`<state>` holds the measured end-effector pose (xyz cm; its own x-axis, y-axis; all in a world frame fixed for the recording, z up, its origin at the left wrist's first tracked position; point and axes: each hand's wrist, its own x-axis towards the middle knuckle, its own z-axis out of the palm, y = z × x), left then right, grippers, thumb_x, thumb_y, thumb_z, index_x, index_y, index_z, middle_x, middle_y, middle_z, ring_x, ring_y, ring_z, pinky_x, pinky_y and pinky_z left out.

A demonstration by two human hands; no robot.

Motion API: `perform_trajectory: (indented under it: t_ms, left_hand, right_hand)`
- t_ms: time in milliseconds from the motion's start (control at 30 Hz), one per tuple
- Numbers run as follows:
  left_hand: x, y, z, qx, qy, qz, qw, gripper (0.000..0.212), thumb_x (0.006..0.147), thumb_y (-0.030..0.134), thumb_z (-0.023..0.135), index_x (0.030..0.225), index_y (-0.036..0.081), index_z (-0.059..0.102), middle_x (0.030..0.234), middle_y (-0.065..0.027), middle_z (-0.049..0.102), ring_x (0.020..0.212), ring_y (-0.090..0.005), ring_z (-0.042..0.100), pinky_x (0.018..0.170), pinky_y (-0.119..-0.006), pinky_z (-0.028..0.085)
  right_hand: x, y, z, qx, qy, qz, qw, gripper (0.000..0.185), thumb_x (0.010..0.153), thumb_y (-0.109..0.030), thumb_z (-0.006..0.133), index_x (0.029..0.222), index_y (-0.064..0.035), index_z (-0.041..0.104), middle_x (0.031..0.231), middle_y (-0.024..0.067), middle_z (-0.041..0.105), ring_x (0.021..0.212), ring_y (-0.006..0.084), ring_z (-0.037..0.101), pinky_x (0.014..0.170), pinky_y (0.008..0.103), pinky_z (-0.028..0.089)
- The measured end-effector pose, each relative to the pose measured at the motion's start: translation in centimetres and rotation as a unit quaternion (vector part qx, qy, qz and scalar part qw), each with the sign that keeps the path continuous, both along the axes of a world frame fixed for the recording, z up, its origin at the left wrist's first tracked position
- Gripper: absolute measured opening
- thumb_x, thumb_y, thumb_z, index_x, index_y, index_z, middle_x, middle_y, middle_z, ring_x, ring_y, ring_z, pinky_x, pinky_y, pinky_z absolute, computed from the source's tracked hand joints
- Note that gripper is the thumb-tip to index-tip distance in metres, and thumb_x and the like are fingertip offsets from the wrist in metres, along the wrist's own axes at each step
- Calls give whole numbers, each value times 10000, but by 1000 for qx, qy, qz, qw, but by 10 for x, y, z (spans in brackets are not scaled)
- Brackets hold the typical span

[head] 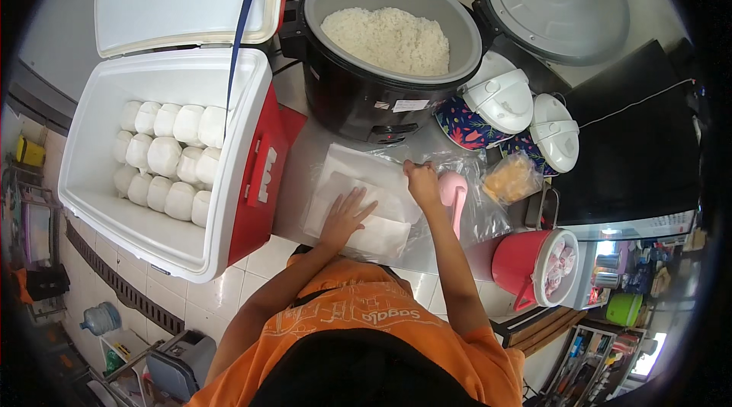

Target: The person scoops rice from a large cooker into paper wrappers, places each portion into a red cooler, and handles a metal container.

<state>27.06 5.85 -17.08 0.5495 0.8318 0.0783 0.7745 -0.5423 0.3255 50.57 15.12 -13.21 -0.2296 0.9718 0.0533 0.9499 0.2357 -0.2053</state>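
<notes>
My left hand [345, 220] lies flat on a stack of white paper sheets [337, 181], fingers spread. The sheets rest on clear plastic film [486, 209] spread over a metal table. At the right edge of the stack, my right hand [422, 182] has its fingers curled; whether they pinch a sheet is hidden. Just right of that hand lies a pink rice scoop [454, 192] on the plastic. Behind the paper stands a large black rice cooker [360, 106], uncovered, with a mound of cooked white rice [389, 41] inside.
At left, an open red-and-white cooler box [249, 189] holds rows of white wrapped packets [164, 156]. To the right are two floral containers with white lids [497, 101], a bag of orange-yellow food [510, 179] and a red bucket [520, 267] of small packets. The cooker's lid [555, 1] is raised behind.
</notes>
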Motion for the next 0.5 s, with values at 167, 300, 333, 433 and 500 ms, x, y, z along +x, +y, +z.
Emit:
perform_trajectory:
  t_ms: [167, 300, 333, 433, 500]
  left_hand:
    - [0, 1, 2, -8, 0, -2, 1000, 780, 764, 308, 688, 1451, 306, 318, 1538, -38, 234, 1417, -217, 216, 1140, -456, 218]
    - [2, 2, 1, 8, -1, -11, 1000, 775, 761, 308, 688, 1447, 299, 326, 1533, -33, 246, 1411, -219, 230, 1139, -456, 221]
    - [2, 2, 1, 10, 1, -14, 1000, 772, 761, 309, 688, 1445, 297, 329, 1532, -32, 250, 1409, -220, 235, 1139, -456, 222]
    - [0, 1, -1, 9, 13, -8, 1000, 777, 761, 311, 684, 1449, 299, 322, 1538, -29, 238, 1409, -222, 235, 1138, -455, 225]
    - [2, 0, 1, 28, -1, -4, 1000, 736, 759, 327, 678, 1424, 284, 365, 1498, -32, 307, 1384, -226, 280, 1136, -456, 227]
  right_hand:
    - [-14, -12, 33, -49, 4, -4, 999, 158, 756, -45, 602, 907, -90, 617, 913, 78, 664, 982, 264, 608, 853, 428, 381]
    - [-36, 11, 12, -63, 58, 25, 996, 122, 764, -88, 638, 884, -110, 643, 889, 67, 660, 948, 266, 613, 830, 425, 390]
    - [-39, 15, -1, -53, 53, 49, 996, 108, 766, -99, 644, 873, -115, 649, 882, 64, 658, 938, 264, 614, 827, 427, 392]
    - [-50, 7, 0, -1, 78, 103, 992, 94, 736, -105, 638, 827, -94, 661, 857, 78, 632, 903, 257, 604, 796, 401, 420]
    - [-52, -17, 10, 11, 68, 122, 990, 125, 716, -95, 626, 835, -79, 663, 852, 90, 615, 894, 261, 596, 782, 383, 439]
